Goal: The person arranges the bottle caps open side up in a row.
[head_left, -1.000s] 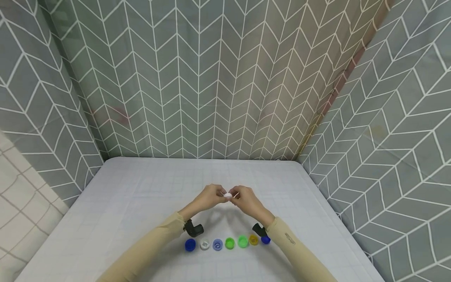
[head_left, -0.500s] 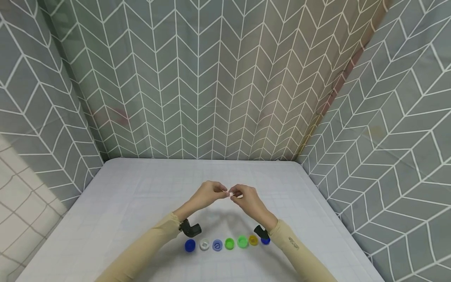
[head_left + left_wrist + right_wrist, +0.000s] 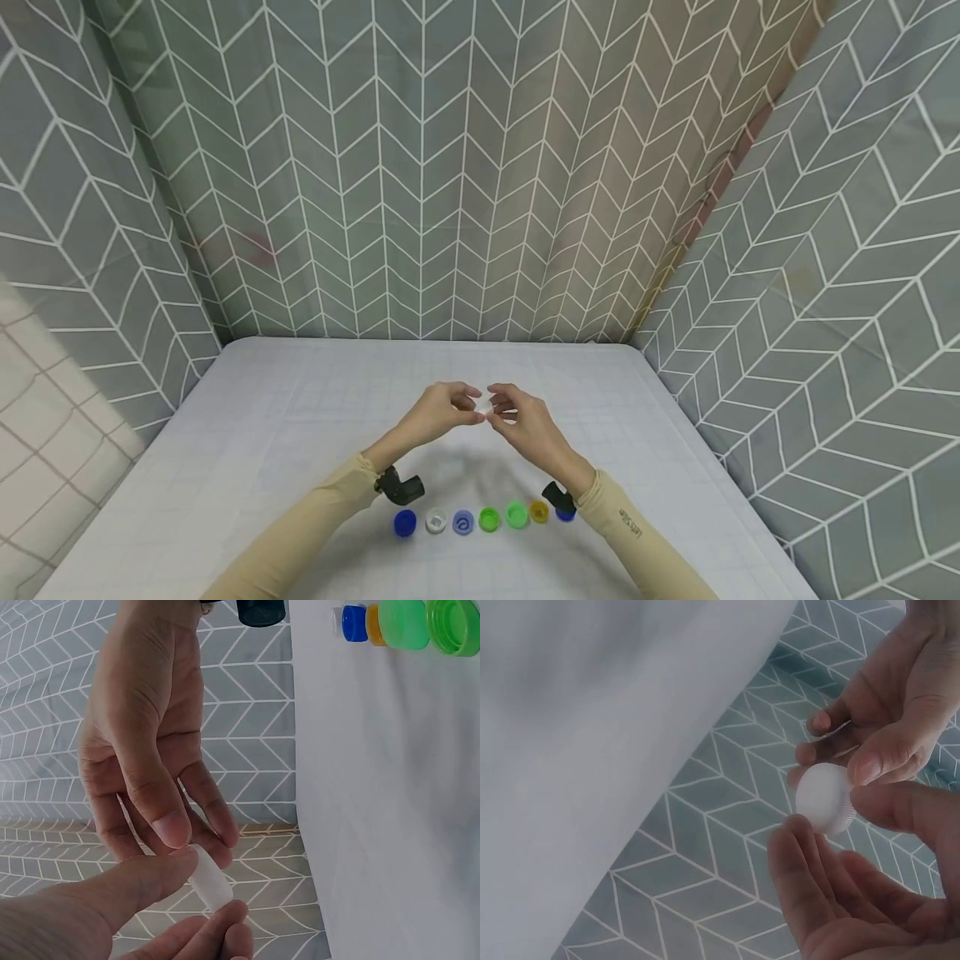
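A white bottle cap [image 3: 483,407] with a ribbed side is held up between both hands over the table. My left hand [image 3: 438,410] pinches it between thumb and fingers; in the left wrist view the cap [image 3: 212,877] appears nearly edge-on. My right hand [image 3: 528,421] has its thumb and a fingertip at the rim, as the right wrist view shows, where the smooth round face of the cap [image 3: 823,796] is visible. The two thumbs lie close together at the same edge. Part of the cap is covered by fingers.
Nearer the body, a row of caps lies on the white table [image 3: 337,367]: dark blue [image 3: 405,522], white [image 3: 436,521], pale blue [image 3: 462,522], green [image 3: 489,519], light green [image 3: 517,514], yellow [image 3: 539,511] and blue [image 3: 566,513], partly behind the right wrist camera. Patterned curtains [image 3: 450,208] enclose the table.
The white cap has been turned between the fingers and has shifted slightly up in the head view. The fingers of both hands have spread wider. The row of caps stays put.
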Demonstrator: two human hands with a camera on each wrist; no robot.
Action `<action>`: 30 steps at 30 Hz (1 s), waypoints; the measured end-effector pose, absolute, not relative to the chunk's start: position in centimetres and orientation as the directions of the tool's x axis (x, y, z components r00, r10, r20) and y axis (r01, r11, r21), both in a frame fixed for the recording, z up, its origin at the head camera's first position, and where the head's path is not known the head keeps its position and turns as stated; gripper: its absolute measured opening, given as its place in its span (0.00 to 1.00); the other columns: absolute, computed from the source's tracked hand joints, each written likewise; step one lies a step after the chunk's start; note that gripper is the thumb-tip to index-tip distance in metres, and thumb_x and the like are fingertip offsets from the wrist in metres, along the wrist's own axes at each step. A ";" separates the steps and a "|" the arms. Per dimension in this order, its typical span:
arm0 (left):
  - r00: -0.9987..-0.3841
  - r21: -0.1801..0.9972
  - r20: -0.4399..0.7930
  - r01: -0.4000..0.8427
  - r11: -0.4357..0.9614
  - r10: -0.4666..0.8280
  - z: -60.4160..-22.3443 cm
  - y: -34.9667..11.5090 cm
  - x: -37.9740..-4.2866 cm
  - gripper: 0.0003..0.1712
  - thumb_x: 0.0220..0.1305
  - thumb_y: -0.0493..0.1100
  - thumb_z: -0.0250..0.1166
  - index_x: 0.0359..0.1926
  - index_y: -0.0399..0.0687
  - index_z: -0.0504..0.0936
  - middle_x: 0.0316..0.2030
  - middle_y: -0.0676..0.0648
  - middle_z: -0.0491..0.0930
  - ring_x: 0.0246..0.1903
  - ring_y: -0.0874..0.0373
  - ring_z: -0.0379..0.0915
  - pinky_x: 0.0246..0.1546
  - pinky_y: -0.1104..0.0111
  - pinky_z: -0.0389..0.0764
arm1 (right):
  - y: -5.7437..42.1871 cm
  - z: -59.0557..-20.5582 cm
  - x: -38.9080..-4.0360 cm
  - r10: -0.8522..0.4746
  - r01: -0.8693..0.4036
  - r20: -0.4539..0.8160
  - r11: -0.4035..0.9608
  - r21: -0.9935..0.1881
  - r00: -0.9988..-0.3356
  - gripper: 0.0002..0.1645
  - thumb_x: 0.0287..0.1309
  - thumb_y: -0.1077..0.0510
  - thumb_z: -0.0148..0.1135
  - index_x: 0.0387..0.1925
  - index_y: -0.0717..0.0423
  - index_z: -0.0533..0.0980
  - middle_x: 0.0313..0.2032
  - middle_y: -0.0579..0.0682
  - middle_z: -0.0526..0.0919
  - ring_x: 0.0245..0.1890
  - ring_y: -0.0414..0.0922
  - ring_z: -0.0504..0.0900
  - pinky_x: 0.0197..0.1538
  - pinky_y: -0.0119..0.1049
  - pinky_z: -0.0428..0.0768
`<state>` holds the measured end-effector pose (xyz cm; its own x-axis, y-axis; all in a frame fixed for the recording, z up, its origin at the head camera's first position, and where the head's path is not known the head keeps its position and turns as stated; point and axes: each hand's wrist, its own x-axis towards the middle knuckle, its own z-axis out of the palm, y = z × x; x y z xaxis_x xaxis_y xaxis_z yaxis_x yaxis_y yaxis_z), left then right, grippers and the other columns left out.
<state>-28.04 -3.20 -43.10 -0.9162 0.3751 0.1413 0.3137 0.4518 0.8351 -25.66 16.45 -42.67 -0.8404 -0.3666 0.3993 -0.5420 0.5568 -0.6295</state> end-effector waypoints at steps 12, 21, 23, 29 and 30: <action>-0.897 0.769 0.182 0.385 0.511 0.403 -43.4 -3.2 -27.8 0.24 0.53 0.44 0.73 0.52 0.44 0.81 0.42 0.47 0.83 0.42 0.56 0.79 0.40 0.66 0.81 | 16.6 -43.0 -25.3 -0.392 -0.545 0.381 0.554 -0.629 -0.837 0.25 0.56 0.65 0.67 0.56 0.64 0.74 0.43 0.55 0.81 0.41 0.49 0.84 0.46 0.42 0.83; -0.888 0.767 0.182 0.397 0.504 0.423 -43.5 -3.1 -27.5 0.17 0.52 0.42 0.73 0.45 0.44 0.84 0.38 0.49 0.84 0.40 0.57 0.78 0.38 0.67 0.80 | 16.8 -43.0 -25.3 -0.425 -0.540 0.334 0.638 -0.549 -0.841 0.16 0.57 0.59 0.68 0.47 0.58 0.81 0.42 0.51 0.84 0.39 0.47 0.82 0.41 0.39 0.83; -0.890 0.769 0.174 0.390 0.507 0.420 -43.6 -3.0 -27.5 0.17 0.52 0.42 0.74 0.45 0.44 0.84 0.38 0.49 0.84 0.40 0.57 0.78 0.37 0.67 0.80 | 16.9 -43.0 -25.3 -0.430 -0.540 0.327 0.651 -0.534 -0.842 0.15 0.57 0.58 0.67 0.47 0.56 0.82 0.42 0.50 0.84 0.40 0.47 0.82 0.41 0.37 0.82; -0.884 0.754 0.200 0.415 0.510 0.424 -43.5 -2.2 -27.7 0.17 0.52 0.41 0.73 0.45 0.45 0.85 0.39 0.50 0.84 0.40 0.56 0.78 0.36 0.68 0.79 | 17.6 -42.5 -25.2 -0.423 -0.538 0.333 0.667 -0.516 -0.843 0.15 0.56 0.59 0.68 0.46 0.56 0.82 0.42 0.49 0.84 0.40 0.48 0.82 0.40 0.36 0.81; -0.880 0.750 0.206 0.422 0.509 0.427 -43.4 -2.0 -27.7 0.17 0.52 0.41 0.73 0.45 0.45 0.85 0.39 0.49 0.84 0.41 0.56 0.78 0.37 0.68 0.79 | 17.7 -42.4 -25.2 -0.416 -0.533 0.333 0.670 -0.517 -0.846 0.15 0.55 0.59 0.68 0.46 0.56 0.82 0.42 0.49 0.84 0.40 0.48 0.82 0.40 0.37 0.81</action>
<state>-27.74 -1.97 -43.41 -0.8805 0.4269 0.2063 0.4225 0.5089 0.7500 -25.22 17.74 -42.35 -0.8459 -0.4164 0.3334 -0.5334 0.6696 -0.5169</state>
